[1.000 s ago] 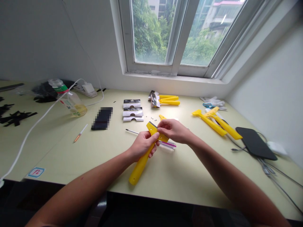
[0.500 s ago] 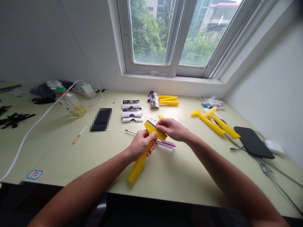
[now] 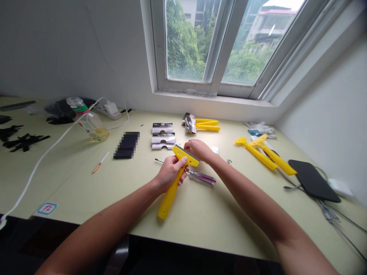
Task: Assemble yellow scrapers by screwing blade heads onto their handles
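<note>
My left hand (image 3: 172, 170) is wrapped round the neck of a yellow scraper (image 3: 169, 196), its thumb on the head. The scraper tilts up and away, with a dark blade strip (image 3: 187, 154) along the top edge of its head. Just beyond that edge is my right hand (image 3: 199, 149), low over the table with fingers bent together. Its fingertips are partly hidden, and anything in them is too small to make out. A tiny metal nut (image 3: 179, 144) lies by those fingertips. Under the left hand lies a screwdriver with a clear and purple handle (image 3: 202, 177).
Card sleeves (image 3: 163, 137) and packaged yellow scrapers (image 3: 208, 125) lie at the back. Small screws (image 3: 229, 161) are to the right, before two yellow scrapers (image 3: 259, 152) and a black phone-like slab (image 3: 314, 180). Leftward are a pixelated dark item (image 3: 126, 145), a thin stick (image 3: 101, 162) and a bottle (image 3: 93, 128).
My right hand has left the scraper's blade edge and moved forward and left, beyond the head to the small nuts. My left hand still holds the scraper. The view has shifted slightly.
</note>
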`<state>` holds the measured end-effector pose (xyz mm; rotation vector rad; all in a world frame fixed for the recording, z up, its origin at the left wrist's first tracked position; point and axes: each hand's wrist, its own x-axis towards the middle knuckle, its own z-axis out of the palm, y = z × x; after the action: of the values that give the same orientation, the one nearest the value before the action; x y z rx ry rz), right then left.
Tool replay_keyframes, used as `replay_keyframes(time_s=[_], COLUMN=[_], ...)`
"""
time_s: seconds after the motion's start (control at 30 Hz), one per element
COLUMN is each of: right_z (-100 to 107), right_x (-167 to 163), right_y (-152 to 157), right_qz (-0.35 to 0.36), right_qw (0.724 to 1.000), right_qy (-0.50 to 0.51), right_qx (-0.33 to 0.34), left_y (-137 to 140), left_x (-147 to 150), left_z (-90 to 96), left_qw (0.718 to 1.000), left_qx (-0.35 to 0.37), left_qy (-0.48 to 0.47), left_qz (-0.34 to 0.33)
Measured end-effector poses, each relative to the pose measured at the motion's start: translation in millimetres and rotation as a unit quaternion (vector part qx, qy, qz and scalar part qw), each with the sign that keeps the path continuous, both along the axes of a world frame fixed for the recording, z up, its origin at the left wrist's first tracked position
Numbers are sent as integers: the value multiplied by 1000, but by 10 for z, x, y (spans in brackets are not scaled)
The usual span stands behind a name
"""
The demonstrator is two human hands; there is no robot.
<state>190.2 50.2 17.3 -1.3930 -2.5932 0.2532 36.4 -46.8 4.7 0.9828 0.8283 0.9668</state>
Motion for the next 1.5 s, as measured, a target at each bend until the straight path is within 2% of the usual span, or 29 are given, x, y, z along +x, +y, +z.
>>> replay_keyframes(time_s=[0.2,0.3,0.4,0.47,0.57,0.67,0.8,0.9,0.97,1.07,1.2,1.27,1.33,1.43,1.5], right_z=[107,275,438,498,507,475,444,440,436,412,366,348,331,313,312], right_x=[75,199,256,225,127,62,66,94,116,151,182,187,194,216,236], right_y=[-12,-153,-395,-547,-672,-683,-658,-638,-615,-568,-515,-495,-474,-446,-439], right_qz=[-11,-15,17,42,55,47,28,-2,-12,10,32,11,-18,-43,-47], right_qw=[999,991,971,969,978,983,982,971,954,925,911,916,919,912,901], right_qy=[24,133,234,232,194,175,185,223,250,277,306,305,306,319,332], right_qx=[-19,-24,-55,-70,-48,-19,-33,-88,-165,-260,-275,-262,-248,-254,-275], left_y=[-10,-26,-52,-69,-81,-84,-102,-115,-113,-90,-57,-60,-77,-107,-117], left_x=[7,21,38,44,45,48,61,62,56,39,6,-17,-42,-67,-71], left_z=[-5,7,9,0,-23,-35,-26,-21,-22,-22,7,33,53,51,32], left_qw=[1000,1000,999,998,995,994,992,991,989,984,972,957,929,856,800], left_qx=[0,3,11,15,30,38,40,45,52,62,91,129,194,331,413], left_qy=[4,17,35,55,85,101,115,119,125,146,199,249,313,396,434], left_qz=[-14,-25,-30,-32,-33,-33,-40,-46,-54,-75,-86,-69,-24,42,45])
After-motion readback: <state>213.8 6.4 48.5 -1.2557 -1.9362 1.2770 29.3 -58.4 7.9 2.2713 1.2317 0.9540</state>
